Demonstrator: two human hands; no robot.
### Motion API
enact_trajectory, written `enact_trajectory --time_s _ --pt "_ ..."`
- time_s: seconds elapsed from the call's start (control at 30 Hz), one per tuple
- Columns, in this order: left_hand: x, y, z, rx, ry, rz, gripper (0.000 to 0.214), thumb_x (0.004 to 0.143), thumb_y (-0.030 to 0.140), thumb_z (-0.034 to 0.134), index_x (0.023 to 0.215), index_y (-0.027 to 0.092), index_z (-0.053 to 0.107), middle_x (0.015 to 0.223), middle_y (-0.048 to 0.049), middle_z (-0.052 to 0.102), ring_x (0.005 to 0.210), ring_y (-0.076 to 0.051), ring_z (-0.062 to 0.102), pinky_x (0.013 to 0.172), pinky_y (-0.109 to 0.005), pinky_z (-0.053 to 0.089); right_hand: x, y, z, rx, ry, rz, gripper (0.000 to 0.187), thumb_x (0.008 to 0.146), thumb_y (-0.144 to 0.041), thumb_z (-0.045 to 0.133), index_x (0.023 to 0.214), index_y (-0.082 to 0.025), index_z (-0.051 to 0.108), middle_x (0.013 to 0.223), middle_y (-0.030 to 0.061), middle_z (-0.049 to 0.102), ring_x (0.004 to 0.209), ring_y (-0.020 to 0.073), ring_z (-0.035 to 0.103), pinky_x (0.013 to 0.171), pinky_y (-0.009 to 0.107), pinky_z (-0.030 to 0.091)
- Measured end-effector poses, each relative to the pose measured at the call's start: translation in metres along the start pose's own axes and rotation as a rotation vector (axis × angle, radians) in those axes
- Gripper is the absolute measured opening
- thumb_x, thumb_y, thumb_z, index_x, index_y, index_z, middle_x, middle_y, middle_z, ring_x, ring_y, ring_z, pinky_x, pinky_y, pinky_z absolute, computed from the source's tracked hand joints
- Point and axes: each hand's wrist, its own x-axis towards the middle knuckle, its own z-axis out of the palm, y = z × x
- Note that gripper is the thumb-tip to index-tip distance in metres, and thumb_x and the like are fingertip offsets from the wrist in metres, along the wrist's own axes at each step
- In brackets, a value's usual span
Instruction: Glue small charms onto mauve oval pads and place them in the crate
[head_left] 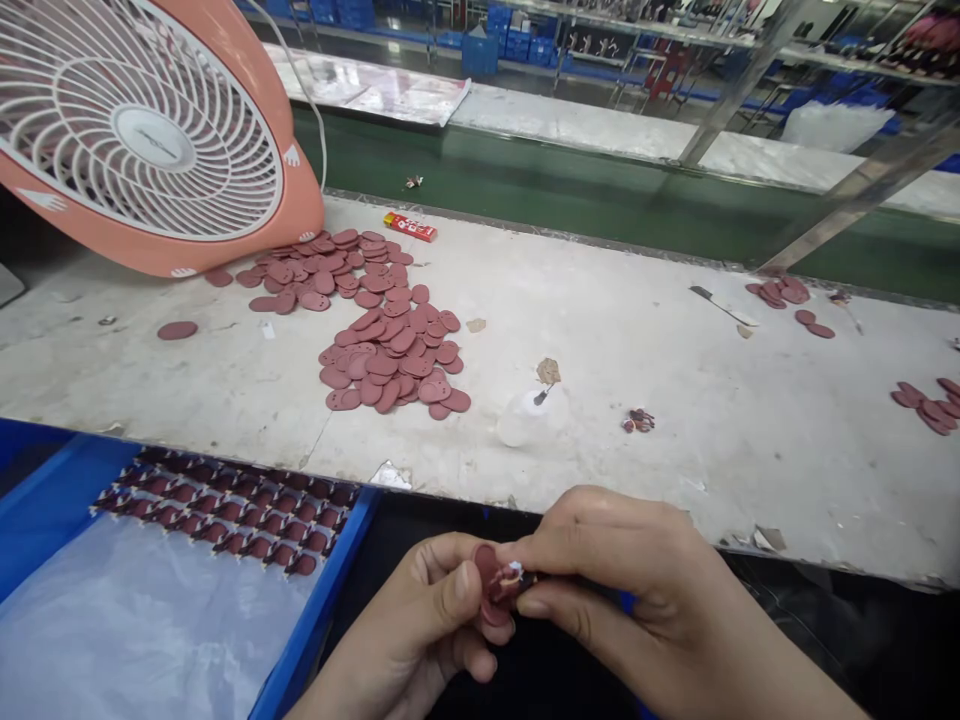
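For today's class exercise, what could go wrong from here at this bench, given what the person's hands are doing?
The small maroon oval pieces pinched between the left hand and right hand might slip and drop into the dark gap below the bench edge. The neat rows of pieces in the blue tray sit close by, so a careless arm could disturb them. The tilted pink fan, if running, might scatter the loose ovals.

Dark gap (442,520) gives room under my right hand (637,580); blue tray rim (322,590) sits just beside my left hand (405,630), and the bench edge (825,563) blocks forward.
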Motion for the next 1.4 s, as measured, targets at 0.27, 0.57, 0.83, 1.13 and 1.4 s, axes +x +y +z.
enact_trajectory --time_s 0.27,0.57,0.83,1.13,1.4 --pt "0.000 -0.004 0.000 -0.037 0.034 0.000 0.033 0.053 0.040 0.091 0.065 0.013 0.077 0.054 0.0000 0.064 0.049 -0.006 0.058 0.041 -0.011 0.048 0.000 0.001 0.000 -0.025 -0.015 -0.023 0.021 0.092 -0.013 0.061 0.107 -0.023 0.071 0.082 0.0003 0.068 0.074 0.0118 0.062 0.068 0.021 0.048" --pt "0.001 -0.003 0.002 -0.049 0.061 -0.008 0.034 0.051 0.041 0.091 0.063 0.013 0.076 0.054 0.0014 0.061 0.050 -0.004 0.055 0.043 -0.011 0.046 0.003 -0.004 -0.002 -0.188 -0.085 -0.014 0.013 0.094 -0.013 0.058 0.096 -0.018 0.071 0.081 0.0016 0.064 0.075 0.0132 0.059 0.068 0.024 0.045" --pt "-0.002 -0.002 0.006 -0.028 0.080 -0.024 0.035 0.052 0.043 0.090 0.064 0.014 0.075 0.054 0.0020 0.062 0.049 -0.004 0.054 0.043 -0.011 0.045 0.004 -0.007 -0.008 -0.254 -0.130 0.033 0.015 0.093 -0.013 0.057 0.097 -0.022 0.069 0.083 -0.0002 0.063 0.080 0.0144 0.057 0.071 0.025 0.043" --pt "0.004 -0.013 0.001 -0.093 0.109 0.032 0.034 0.051 0.040 0.091 0.063 0.014 0.074 0.052 0.0029 0.062 0.045 -0.002 0.052 0.044 -0.007 0.045 0.004 -0.002 0.000 -0.270 -0.058 -0.015 0.013 0.092 -0.013 0.056 0.091 -0.017 0.069 0.083 0.0030 0.064 0.077 0.0156 0.058 0.069 0.026 0.045" --pt "-0.005 -0.011 0.007 -0.016 0.108 0.110 0.035 0.053 0.043 0.090 0.069 0.015 0.077 0.055 0.0015 0.064 0.050 -0.005 0.054 0.046 -0.013 0.042 -0.003 -0.002 0.001 -0.263 0.011 -0.174 0.010 0.095 -0.016 0.058 0.098 -0.017 0.068 0.083 0.0036 0.067 0.074 0.0137 0.060 0.069 0.024 0.048"
